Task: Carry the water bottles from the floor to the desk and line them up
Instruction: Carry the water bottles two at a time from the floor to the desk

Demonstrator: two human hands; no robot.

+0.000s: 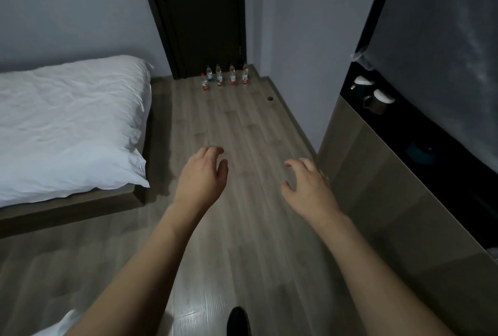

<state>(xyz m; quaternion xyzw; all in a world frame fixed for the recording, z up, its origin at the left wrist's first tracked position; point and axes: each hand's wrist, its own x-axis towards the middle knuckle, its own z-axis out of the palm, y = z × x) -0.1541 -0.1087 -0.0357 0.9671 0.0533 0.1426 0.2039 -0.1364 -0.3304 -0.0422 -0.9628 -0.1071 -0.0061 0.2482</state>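
Observation:
Several small water bottles (225, 77) with red caps and labels stand upright in two short rows on the wooden floor, right in front of a dark door at the far end of the room. My left hand (202, 174) and my right hand (307, 183) are stretched out in front of me above the floor, far short of the bottles. Both hold nothing and their fingers hang loosely curled. The desk is not plainly in view.
A low bed with white bedding (67, 125) fills the left side. On the right stands a wooden unit (377, 187) with a dark shelf holding two mugs (373, 96). A small dark object (270, 98) lies on the floor by the right wall. The dark door (204, 12) is closed.

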